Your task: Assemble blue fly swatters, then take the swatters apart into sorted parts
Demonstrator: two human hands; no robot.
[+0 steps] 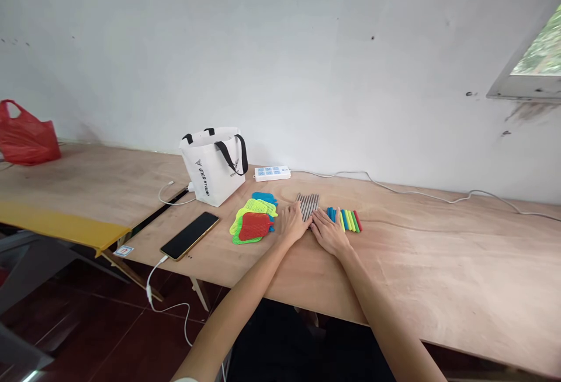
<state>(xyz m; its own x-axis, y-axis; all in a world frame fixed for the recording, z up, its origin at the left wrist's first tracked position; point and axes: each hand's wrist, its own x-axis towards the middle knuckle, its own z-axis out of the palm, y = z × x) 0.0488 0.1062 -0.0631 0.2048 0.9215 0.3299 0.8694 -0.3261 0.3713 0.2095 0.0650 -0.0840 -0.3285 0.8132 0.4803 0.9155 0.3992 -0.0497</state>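
Observation:
A row of thin silver metal rods point(309, 204) lies side by side on the wooden table, between my two hands. My left hand point(294, 223) rests at the rods' left edge, fingers stretched forward and touching them. At their lower right lies my right hand point(329, 232), its fingers extended and partly over the coloured handles. Those handles point(350, 221), in blue, yellow, green and red, are lined up beside it. Left of my left hand is an overlapping pile of perforated plastic fly swatter heads point(255, 226), in red, green, yellow and blue. My palms hide the rods' near ends.
A black phone point(190, 236) on a white cable lies to the left. Behind it stands a white bag point(214, 172) with black handles. A white power strip point(272, 173) sits near the wall, its cord running right. A red plastic bag point(27, 138) is at far left.

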